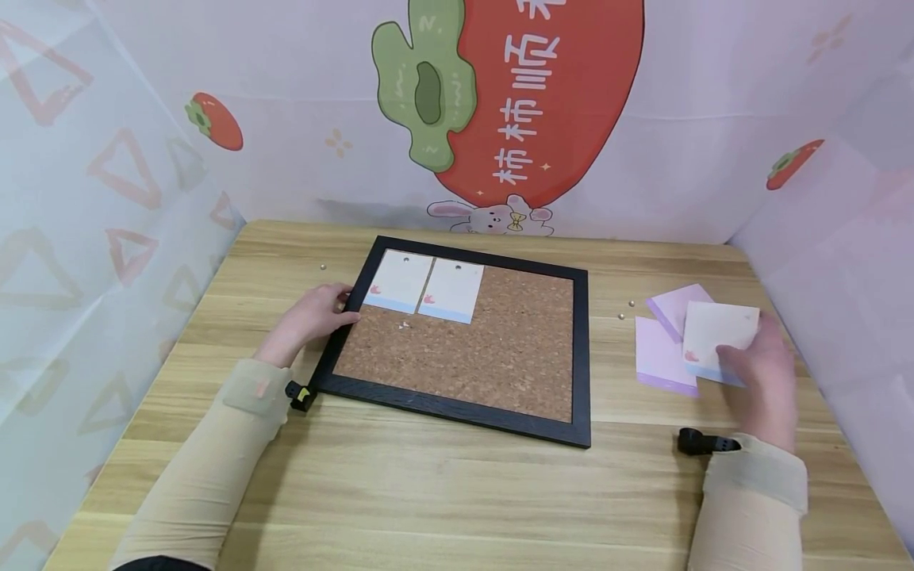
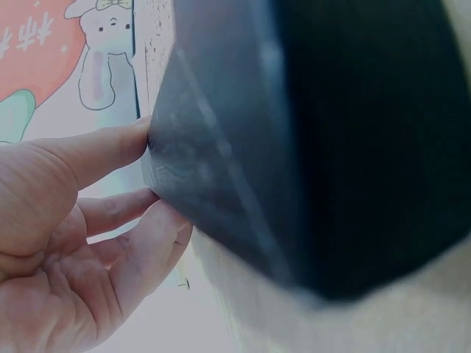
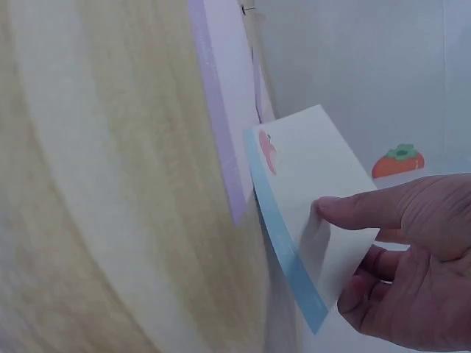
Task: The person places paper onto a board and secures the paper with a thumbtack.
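Observation:
A corkboard with a black frame (image 1: 457, 408) lies on the table. My left hand (image 1: 314, 317) grips its left side; in the left wrist view the thumb and fingers pinch the dark frame edge (image 2: 213, 162). Two white cards with blue bottom strips, a left card (image 1: 393, 285) and a right card (image 1: 450, 295), sit at the board's upper left, each with a small pin near its top. At the right, my right hand (image 1: 771, 373) holds another white card (image 3: 316, 176) between thumb and fingers, tilted over the purple notes.
Two purple notes, one nearer (image 1: 664, 353) and one farther (image 1: 674, 305), lie right of the board. Beside them are two small pins (image 1: 631, 304); another pin (image 1: 323, 267) lies left of the board. Small clear bits (image 1: 404, 324) rest on the cork. Printed cloth walls surround the table.

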Action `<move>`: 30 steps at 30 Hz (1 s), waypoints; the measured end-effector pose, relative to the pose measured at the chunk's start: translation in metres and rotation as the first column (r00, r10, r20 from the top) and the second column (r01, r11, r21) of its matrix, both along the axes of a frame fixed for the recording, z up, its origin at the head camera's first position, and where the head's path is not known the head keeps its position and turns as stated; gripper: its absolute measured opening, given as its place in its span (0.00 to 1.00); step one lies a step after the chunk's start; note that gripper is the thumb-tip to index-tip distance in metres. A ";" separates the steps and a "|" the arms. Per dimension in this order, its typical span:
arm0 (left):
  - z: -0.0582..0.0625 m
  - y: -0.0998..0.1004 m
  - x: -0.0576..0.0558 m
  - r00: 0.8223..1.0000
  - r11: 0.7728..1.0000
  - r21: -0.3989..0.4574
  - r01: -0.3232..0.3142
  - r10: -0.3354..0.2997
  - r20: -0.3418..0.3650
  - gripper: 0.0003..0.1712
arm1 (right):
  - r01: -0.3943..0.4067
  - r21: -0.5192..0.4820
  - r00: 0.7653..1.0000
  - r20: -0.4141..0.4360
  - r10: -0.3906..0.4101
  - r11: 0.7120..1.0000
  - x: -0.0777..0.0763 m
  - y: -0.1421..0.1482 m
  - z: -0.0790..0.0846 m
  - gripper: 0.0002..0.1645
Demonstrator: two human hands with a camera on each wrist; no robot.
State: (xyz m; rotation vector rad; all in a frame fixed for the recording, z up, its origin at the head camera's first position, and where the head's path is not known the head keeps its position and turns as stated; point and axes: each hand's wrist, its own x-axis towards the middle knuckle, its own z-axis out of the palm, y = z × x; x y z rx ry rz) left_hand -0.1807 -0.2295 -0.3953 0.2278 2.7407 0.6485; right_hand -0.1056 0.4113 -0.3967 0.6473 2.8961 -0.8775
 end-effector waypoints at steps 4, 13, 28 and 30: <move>0.001 0.000 0.001 1.000 1.000 0.001 0.001 -0.001 -0.003 0.35 | -0.035 -0.002 0.999 -0.007 0.035 0.999 0.000 0.001 0.004 0.41; 0.003 0.000 0.002 1.000 1.000 0.008 0.002 -0.002 0.006 0.36 | -0.072 -0.016 0.997 -0.040 0.071 0.997 0.004 -0.002 0.019 0.34; 0.002 0.000 0.002 1.000 1.000 0.011 -0.009 0.009 0.017 0.36 | -0.145 -0.277 0.963 -0.258 0.072 0.950 0.008 -0.010 0.034 0.05; 0.002 0.000 0.003 1.000 1.000 0.007 -0.013 0.012 0.015 0.36 | -0.159 -0.310 0.962 -0.264 0.076 0.937 0.008 -0.012 0.035 0.07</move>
